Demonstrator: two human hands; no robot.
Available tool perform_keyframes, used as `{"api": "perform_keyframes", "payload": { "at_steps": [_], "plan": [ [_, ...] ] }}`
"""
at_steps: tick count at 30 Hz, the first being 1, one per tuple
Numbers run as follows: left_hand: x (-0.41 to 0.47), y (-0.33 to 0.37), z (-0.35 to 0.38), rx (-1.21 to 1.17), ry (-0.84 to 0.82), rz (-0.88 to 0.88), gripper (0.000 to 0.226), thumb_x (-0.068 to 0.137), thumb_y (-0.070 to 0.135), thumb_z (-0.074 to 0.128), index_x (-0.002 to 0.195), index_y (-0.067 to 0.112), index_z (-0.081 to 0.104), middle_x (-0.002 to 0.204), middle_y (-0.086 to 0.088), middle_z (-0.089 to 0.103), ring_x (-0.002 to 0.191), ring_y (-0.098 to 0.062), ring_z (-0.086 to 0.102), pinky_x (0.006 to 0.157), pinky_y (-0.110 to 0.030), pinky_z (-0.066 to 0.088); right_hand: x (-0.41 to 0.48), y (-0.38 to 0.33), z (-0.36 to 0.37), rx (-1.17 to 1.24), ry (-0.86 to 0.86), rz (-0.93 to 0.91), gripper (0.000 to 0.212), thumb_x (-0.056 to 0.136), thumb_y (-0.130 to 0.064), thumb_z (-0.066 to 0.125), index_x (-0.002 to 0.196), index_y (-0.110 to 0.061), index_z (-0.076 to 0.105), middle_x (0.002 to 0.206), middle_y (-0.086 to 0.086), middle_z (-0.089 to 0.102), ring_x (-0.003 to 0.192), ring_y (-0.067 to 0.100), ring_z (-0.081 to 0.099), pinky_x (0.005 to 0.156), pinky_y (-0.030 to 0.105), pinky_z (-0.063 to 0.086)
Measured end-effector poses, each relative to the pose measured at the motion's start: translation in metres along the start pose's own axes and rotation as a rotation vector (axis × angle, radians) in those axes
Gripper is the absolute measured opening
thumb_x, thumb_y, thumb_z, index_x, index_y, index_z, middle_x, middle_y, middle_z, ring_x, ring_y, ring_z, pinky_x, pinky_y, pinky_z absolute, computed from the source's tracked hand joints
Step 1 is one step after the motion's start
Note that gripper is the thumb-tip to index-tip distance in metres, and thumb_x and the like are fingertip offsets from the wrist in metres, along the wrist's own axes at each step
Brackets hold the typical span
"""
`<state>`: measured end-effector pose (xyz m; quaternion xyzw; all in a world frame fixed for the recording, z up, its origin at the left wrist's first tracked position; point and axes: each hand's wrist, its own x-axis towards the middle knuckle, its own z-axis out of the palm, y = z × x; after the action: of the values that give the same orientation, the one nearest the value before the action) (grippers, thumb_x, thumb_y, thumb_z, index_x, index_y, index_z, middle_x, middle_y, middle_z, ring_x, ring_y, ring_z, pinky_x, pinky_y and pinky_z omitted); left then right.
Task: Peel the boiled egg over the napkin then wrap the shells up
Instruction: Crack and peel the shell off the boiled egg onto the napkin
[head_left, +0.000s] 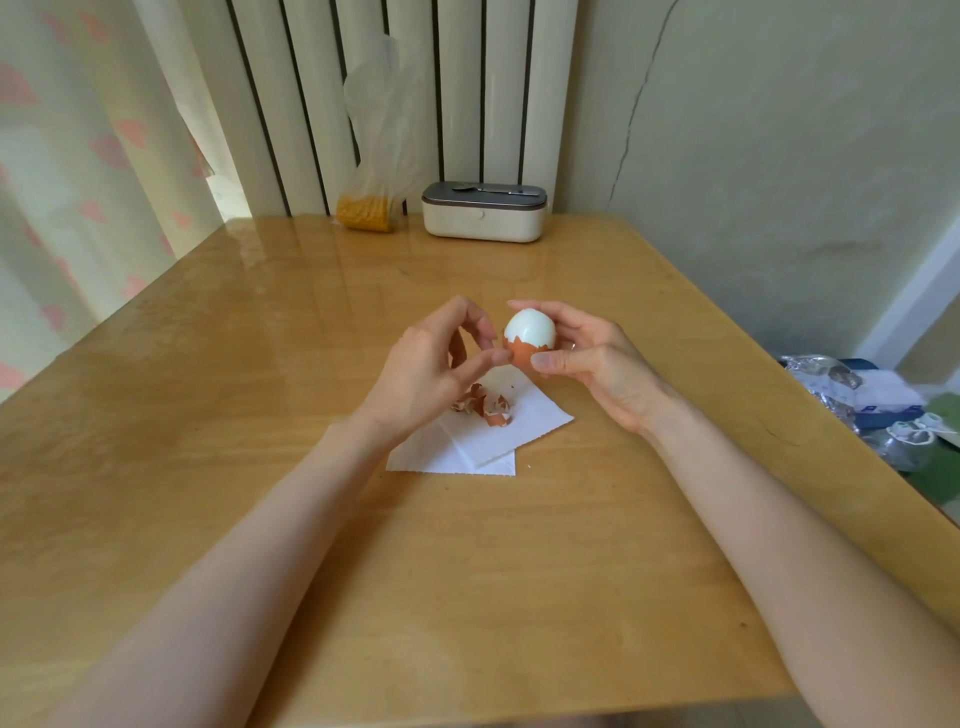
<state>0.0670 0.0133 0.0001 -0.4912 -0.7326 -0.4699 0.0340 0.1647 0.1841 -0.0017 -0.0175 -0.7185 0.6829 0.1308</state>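
The boiled egg (530, 338) is held above the far corner of the napkin (493, 441). Its top half is bare and white and its lower half is in brown shell. Its back and underside are hidden by fingers.

The right hand (592, 361) grips it, with the thumb across the shell in front and the fingers curled round behind. The left hand (428, 358) is narrowly curled, thumb tip and forefinger at the jagged shell rim on the egg's left. Whether a flake is nipped between them cannot be told.

Brown shell pieces (488, 404) lie on the white napkin, partly covered by the left hand. The napkin lies on a wooden table (519, 571).

At the table's far edge a cream lunch box (483, 223) with a dark lid stands beside a clear plastic bag (370, 210) of something yellow. Both are in front of a radiator (467, 78). Off the table's right side lie packets (878, 400), their print too blurred to read.
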Motion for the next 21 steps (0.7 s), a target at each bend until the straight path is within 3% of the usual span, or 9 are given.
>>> {"api": "perform_keyframes", "payload": {
  "at_steps": [3, 6, 9, 13, 17, 21],
  "plan": [
    [0.0003, 0.0015, 0.0008, -0.071, 0.036, -0.034, 0.02, 0.085, 0.034, 0.062, 0.09, 0.017, 0.053, 0.084, 0.011, 0.06, 0.063, -0.011, 0.051, 0.061, -0.027, 0.044, 0.0003, 0.0017, -0.0003, -0.019, -0.009, -0.022, 0.055, 0.069, 0.002, 0.069, 0.115, -0.027, 0.063, 0.11, 0.001, 0.067, 0.102, 0.017, 0.058, 0.101, 0.036, 0.042],
    [0.0003, 0.0031, 0.0021, -0.114, 0.029, -0.125, 0.026, 0.089, 0.04, 0.055, 0.096, 0.016, 0.053, 0.083, 0.003, 0.066, 0.064, -0.021, 0.057, 0.062, -0.039, 0.049, 0.0005, 0.002, 0.0019, 0.031, -0.01, -0.039, 0.053, 0.066, 0.011, 0.067, 0.109, -0.02, 0.062, 0.106, -0.001, 0.066, 0.095, 0.012, 0.06, 0.094, 0.035, 0.046],
    [-0.0007, 0.006, 0.004, -0.129, -0.036, -0.168, 0.027, 0.09, 0.04, 0.052, 0.098, 0.015, 0.056, 0.077, 0.005, 0.069, 0.058, -0.004, 0.055, 0.057, -0.023, 0.047, 0.0011, 0.0023, 0.0038, 0.05, -0.005, -0.052, 0.051, 0.06, 0.008, 0.069, 0.103, -0.019, 0.06, 0.103, -0.002, 0.063, 0.09, 0.009, 0.061, 0.085, 0.027, 0.049],
    [-0.0012, 0.0067, 0.0062, -0.2, -0.041, -0.209, 0.027, 0.088, 0.039, 0.056, 0.098, 0.015, 0.059, 0.071, 0.012, 0.069, 0.055, -0.005, 0.055, 0.051, -0.013, 0.04, -0.0007, -0.0001, 0.0044, -0.117, 0.049, -0.097, 0.051, 0.058, 0.008, 0.072, 0.096, -0.025, 0.062, 0.102, -0.009, 0.064, 0.091, 0.011, 0.056, 0.084, 0.021, 0.046],
    [-0.0019, 0.0088, 0.0078, -0.239, -0.052, -0.227, 0.03, 0.087, 0.038, 0.058, 0.104, 0.013, 0.056, 0.077, 0.006, 0.071, 0.057, -0.013, 0.058, 0.053, -0.023, 0.047, -0.0016, -0.0009, 0.0074, -0.121, 0.067, -0.128, 0.051, 0.057, 0.005, 0.073, 0.096, -0.025, 0.062, 0.102, -0.012, 0.063, 0.089, 0.02, 0.051, 0.087, 0.031, 0.047],
    [-0.0024, 0.0083, 0.0061, -0.213, 0.002, -0.193, 0.027, 0.087, 0.033, 0.06, 0.105, 0.013, 0.055, 0.083, -0.002, 0.07, 0.066, -0.017, 0.061, 0.059, -0.032, 0.054, -0.0007, -0.0012, 0.009, -0.103, 0.035, -0.112, 0.056, 0.062, -0.002, 0.073, 0.11, -0.025, 0.058, 0.107, -0.002, 0.06, 0.089, 0.014, 0.057, 0.085, 0.024, 0.05]
  ]
}}
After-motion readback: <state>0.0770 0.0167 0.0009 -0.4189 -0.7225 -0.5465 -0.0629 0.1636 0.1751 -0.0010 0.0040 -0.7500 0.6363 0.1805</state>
